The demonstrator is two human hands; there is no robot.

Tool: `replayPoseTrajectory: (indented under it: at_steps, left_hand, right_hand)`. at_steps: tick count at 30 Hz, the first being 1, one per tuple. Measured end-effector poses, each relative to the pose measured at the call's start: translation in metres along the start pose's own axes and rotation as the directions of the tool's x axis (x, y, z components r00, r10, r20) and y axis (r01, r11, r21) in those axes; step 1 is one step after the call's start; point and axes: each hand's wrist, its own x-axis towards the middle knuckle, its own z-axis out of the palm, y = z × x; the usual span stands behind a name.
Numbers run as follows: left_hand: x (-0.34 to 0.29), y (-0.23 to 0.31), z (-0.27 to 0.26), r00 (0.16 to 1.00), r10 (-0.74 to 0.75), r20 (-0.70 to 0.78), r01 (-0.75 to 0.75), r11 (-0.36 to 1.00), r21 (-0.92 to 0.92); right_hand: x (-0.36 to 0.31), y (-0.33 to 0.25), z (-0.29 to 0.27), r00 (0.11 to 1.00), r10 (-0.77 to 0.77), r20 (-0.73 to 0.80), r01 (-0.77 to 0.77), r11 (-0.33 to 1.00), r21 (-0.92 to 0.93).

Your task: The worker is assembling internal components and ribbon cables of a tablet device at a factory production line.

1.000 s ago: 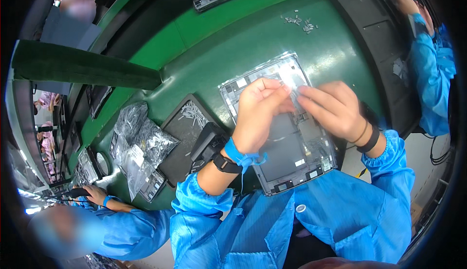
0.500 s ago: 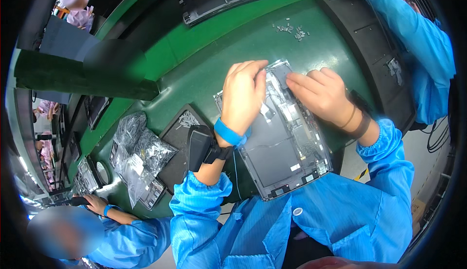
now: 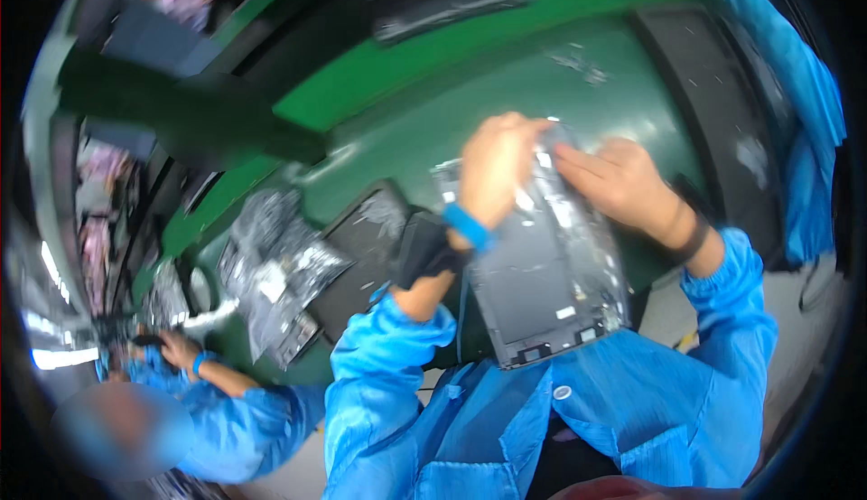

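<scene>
A flat grey rectangular device panel [image 3: 542, 274] with its inner parts exposed lies on the green bench in front of me. My left hand [image 3: 495, 168] rests on the panel's far left corner, fingers curled over the edge, a blue band and dark strap at the wrist. My right hand [image 3: 616, 182] presses on the far right part of the panel, fingers pointing left toward the other hand. Whether either hand pinches a small part is hidden by blur. Both arms wear blue sleeves.
Left of the panel sit a dark tray [image 3: 366, 247] and a heap of shiny plastic bags [image 3: 271, 270]. A black mat [image 3: 713, 102] runs along the right. A co-worker's hand [image 3: 176, 351] works at lower left; another blue sleeve [image 3: 804, 112] hangs at right.
The view has shifted and blurred. Both hands slid toward the panel's far end and closer together; the panel now lies nearer my body and more upright in the picture.
</scene>
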Motion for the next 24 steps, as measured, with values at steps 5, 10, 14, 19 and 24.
replayPoseTrajectory:
  at_steps: [5, 10, 14, 19, 24]
  left_hand:
    - [0.005, -0.001, 0.03, 0.996, 0.077, -0.053, -0.074, 0.995, 0.062]
    - [-0.002, -0.01, 0.042, 0.982, 0.101, -0.16, -0.102, 0.995, -0.003]
    - [-0.011, -0.009, 0.032, 0.976, 0.123, -0.182, -0.123, 0.992, 0.011]
    - [-0.002, -0.032, 0.058, 0.973, 0.196, -0.123, -0.188, 0.98, 0.071]
    - [0.004, -0.006, 0.044, 0.917, 0.381, -0.116, -0.355, 0.914, 0.198]
  right_hand:
    - [-0.014, 0.015, 0.0, 0.998, 0.03, -0.046, -0.026, 0.996, 0.089]
    - [-0.027, 0.027, 0.02, 0.999, 0.027, -0.017, -0.025, 0.994, 0.108]
    - [-0.032, 0.036, 0.026, 0.99, 0.137, -0.026, -0.125, 0.952, 0.28]
    - [-0.03, 0.03, 0.029, 0.987, 0.16, -0.007, -0.153, 0.952, 0.267]
    - [-0.049, 0.029, 0.014, 0.985, 0.157, -0.077, -0.141, 0.973, 0.183]
